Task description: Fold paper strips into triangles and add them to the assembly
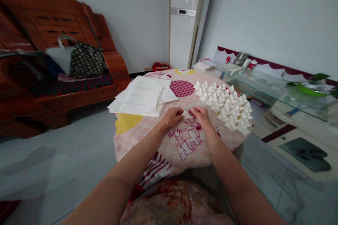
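A small folded piece of white paper (187, 115) lies between my two hands over the pink patterned tablecloth (163, 140). The fingers of my left hand (173, 116) are closed on its left side. My right hand (200, 115) pinches its right upper edge. To the left, beyond my left hand, rests a stack of white paper sheets (142, 95), some with faint print. On the right side of the table stand several rows of folded white paper pieces (227, 103) with pointed tops.
A wooden bench (116, 66) with a dark patterned bag (87, 59) stands at the left. Right of the table is a glass-topped cabinet (274, 84) holding papers, cups and a green bowl (314, 89). A tall white air conditioner (182, 35) stands in the far corner.
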A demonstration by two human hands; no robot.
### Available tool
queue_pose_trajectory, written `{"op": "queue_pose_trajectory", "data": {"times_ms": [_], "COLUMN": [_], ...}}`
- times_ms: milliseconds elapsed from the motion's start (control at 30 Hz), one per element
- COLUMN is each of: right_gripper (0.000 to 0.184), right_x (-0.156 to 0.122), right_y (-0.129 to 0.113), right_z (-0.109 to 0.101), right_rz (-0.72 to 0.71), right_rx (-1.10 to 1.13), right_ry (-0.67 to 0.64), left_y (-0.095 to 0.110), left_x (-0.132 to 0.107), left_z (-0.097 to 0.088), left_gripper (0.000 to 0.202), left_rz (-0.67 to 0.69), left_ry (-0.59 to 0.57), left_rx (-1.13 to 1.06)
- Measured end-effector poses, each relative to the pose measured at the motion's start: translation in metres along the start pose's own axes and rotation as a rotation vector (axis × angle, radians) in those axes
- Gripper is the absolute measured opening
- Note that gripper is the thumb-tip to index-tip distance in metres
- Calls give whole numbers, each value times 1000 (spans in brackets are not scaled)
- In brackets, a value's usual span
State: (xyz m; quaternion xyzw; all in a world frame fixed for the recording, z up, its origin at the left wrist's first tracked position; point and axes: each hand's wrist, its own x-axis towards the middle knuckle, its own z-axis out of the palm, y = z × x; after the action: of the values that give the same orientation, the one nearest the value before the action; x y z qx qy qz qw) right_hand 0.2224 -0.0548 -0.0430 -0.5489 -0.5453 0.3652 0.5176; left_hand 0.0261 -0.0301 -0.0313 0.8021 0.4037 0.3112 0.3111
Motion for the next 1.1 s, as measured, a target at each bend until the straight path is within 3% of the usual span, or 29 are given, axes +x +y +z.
{"op": "queue_pose_trajectory", "data": {"times_ms": [200,367,567,1100], "right_gripper": [47,38,38,33], "right_x": [-2,-12,-15,-13], "right_y": [-10,-19,-20,-14], "right_z": [4,8,13,18], "right_rz": [88,88,56,16], "right_rx": [202,222,176,261], "right_ry": [71,-70,-150,-254], "left_y": [-3,-3,-1,1], "left_x": [3,2,1,3], "left_z": [-4,-4,-2,1], "left_gripper": [14,29,42,22], "left_rz": [-170,-228,-193,-289], "left_ry": [90,93,59,123], "left_rx": [-418,-720,-784,-854]}}
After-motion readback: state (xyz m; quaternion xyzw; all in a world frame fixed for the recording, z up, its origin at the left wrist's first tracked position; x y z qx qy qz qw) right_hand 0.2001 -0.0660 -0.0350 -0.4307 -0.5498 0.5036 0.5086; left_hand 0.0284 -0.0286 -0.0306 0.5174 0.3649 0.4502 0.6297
